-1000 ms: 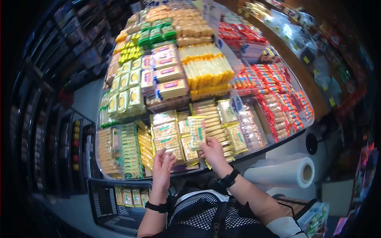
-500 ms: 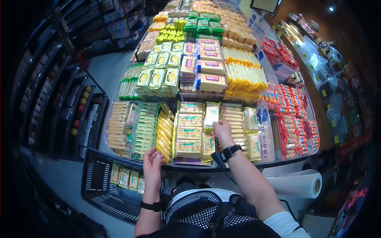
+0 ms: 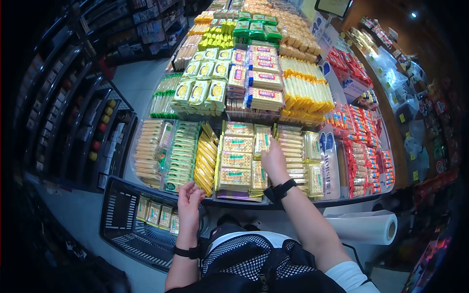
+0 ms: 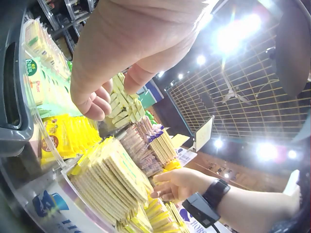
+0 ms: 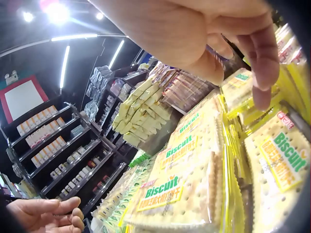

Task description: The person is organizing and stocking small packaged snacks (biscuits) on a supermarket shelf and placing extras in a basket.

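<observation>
My right hand (image 3: 274,160) reaches over the front row of the display. Its fingers (image 5: 265,63) point down at the yellow edge of a clear-wrapped biscuit pack (image 5: 237,86) lying on the second stack, the thumb apart from them. Just left stands a taller stack of "Biscuit" packs (image 3: 233,160), printed in green and orange. My left hand (image 3: 189,198) hovers loosely curled and without anything in it, near the display's front edge and the yellow-wrapped packs (image 3: 207,158). In the left wrist view, both hands show above the biscuit stacks.
Below the left hand sits a dark shopping basket (image 3: 117,215) with several biscuit packs (image 3: 153,213) inside. A roll of clear plastic bags (image 3: 364,227) lies at the front right. Red-wrapped snacks (image 3: 360,158) fill the display's right side; shelves (image 3: 58,107) stand left.
My right hand has brought a raised biscuit pack down onto the second stack, and its fingers have loosened there. The left hand has stayed near the front edge. The head view has shifted.
</observation>
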A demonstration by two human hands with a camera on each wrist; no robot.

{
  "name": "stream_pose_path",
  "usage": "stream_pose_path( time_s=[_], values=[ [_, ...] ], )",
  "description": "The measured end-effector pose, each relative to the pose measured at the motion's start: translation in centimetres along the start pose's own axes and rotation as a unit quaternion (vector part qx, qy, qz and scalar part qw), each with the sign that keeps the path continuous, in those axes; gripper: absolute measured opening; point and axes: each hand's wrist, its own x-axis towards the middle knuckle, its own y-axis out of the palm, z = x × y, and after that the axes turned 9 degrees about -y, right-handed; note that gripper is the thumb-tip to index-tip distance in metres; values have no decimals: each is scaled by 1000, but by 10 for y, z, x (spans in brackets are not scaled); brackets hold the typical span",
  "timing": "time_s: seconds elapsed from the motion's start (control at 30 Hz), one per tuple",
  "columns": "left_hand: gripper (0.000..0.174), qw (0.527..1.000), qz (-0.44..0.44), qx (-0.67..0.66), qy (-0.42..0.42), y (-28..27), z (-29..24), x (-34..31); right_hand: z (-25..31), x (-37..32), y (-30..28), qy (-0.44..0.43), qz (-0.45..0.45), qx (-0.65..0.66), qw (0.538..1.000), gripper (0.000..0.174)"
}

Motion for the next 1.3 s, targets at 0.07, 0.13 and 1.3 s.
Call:
stream_pose_path(
  time_s=[0.07,0.13,1.3],
  values=[
    [36,1000,-9,6,-3,0,-1,0,-1,-10,2,-24,1,3,1000,50],
    [35,1000,-12,19,5,-4,0,1,-2,-19,4,-47,4,5,999,53],
    [42,901,-405,157,-20,-231,72,-2,-16,11,-2,-17,21,-41,999,60]
  ],
)
